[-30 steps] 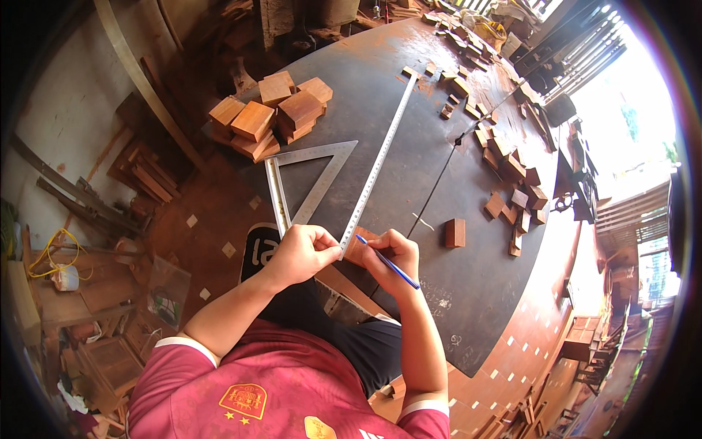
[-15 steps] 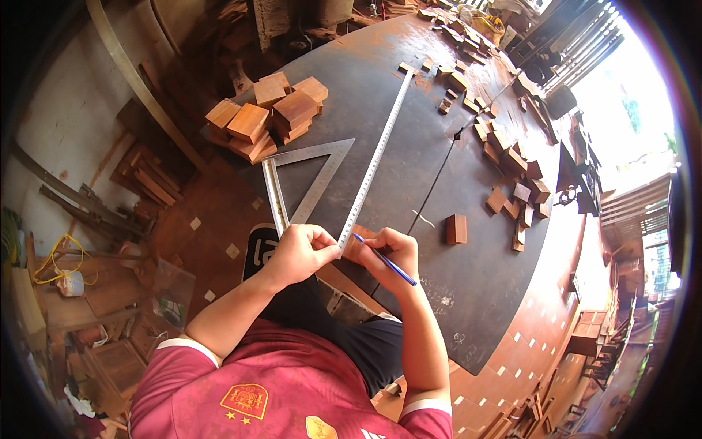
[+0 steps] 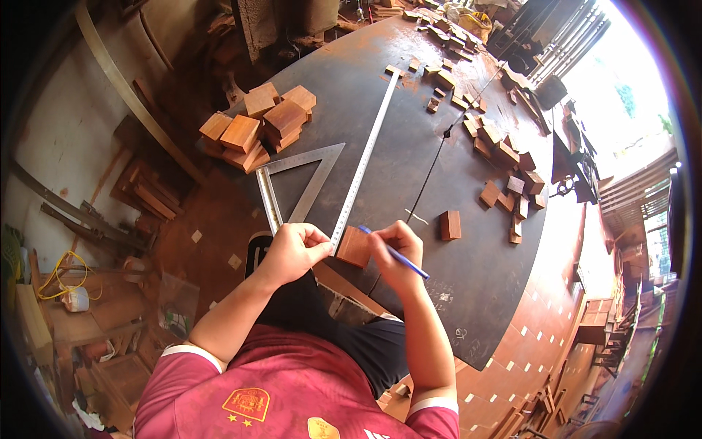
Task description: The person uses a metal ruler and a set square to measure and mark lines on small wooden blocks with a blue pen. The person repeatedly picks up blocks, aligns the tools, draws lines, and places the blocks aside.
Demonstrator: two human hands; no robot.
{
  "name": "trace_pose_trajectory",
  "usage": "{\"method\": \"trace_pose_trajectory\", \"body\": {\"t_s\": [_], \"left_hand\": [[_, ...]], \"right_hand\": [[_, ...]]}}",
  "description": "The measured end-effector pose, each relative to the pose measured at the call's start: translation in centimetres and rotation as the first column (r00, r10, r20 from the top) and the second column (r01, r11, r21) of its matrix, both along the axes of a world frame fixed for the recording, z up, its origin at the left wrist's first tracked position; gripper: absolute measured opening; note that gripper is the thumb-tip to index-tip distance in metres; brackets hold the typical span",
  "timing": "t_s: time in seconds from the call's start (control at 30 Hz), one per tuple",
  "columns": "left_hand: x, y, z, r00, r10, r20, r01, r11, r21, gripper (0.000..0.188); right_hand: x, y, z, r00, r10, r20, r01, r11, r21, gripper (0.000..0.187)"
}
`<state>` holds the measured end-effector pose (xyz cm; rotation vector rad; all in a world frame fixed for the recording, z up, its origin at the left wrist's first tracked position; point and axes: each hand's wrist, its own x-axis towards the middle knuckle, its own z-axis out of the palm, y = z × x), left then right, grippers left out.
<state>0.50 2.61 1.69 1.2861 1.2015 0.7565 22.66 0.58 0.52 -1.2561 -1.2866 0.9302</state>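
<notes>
- The right hand point(image 3: 398, 252) is closed in a writing pinch on a blue pen point(image 3: 406, 265); the pen slants, its writing end toward the far left and its other end back toward the near right.
- The left hand point(image 3: 296, 251) is pinched nearly closed, thumb against fingers, at the near end of a long metal ruler point(image 3: 363, 162).
- A reddish wooden block point(image 3: 354, 247) lies between the two hands, close to the near edge of the table point(image 3: 395, 168). From the right hand it lies to the left, partly behind the fingers; from the left hand it lies to the right, past the ruler's end. The right hand is the nearer.
- The pen's tip sits over the block's far edge; whether it touches the wood I cannot tell.
- The ruler's long axis runs from the near edge toward the far edge, leaning right as it goes, with the block just beside its near end.
- A metal set square point(image 3: 317, 184) lies left of the ruler, beyond the left hand.
- A lone block point(image 3: 450, 225) stands right of the right hand.
- Farther out, a stack of blocks point(image 3: 241, 134) sits by the table's left edge, and scattered blocks point(image 3: 506, 155) line its right side.
</notes>
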Motion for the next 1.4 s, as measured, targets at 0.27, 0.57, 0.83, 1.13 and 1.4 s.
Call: {"method": "trace_pose_trajectory", "body": {"t_s": [0.27,0.57,0.83,1.13,1.4], "left_hand": [[0.5,6.1,2.1,0.972,-0.057,-0.226,0.092,0.985,0.148,0.021],[-5.0,5.3,-0.5,0.778,0.521,-0.353,-0.077,0.635,0.768,0.032],[-9.8,3.8,-5.1,0.868,0.402,-0.291,-0.339,0.908,0.244,0.043],[-8.3,3.1,-1.7,0.948,0.317,-0.006,-0.311,0.925,-0.220,0.028],[-10.5,0.5,-1.1,0.913,0.263,0.313,-0.115,0.900,-0.420,0.009]], "right_hand": [[1.4,0.2,1.7,0.857,-0.011,0.515,-0.132,0.961,0.241,0.048],[1.7,-1.1,2.3,0.783,0.141,0.606,-0.337,0.915,0.223,0.070],[1.5,-1.6,2.0,0.800,0.332,0.500,-0.404,0.914,0.040,0.074],[1.7,-1.6,1.3,0.825,0.043,0.563,-0.154,0.976,0.151,0.071],[2.0,-1.7,1.7,0.856,0.123,0.501,-0.161,0.986,0.032,0.070]]}}
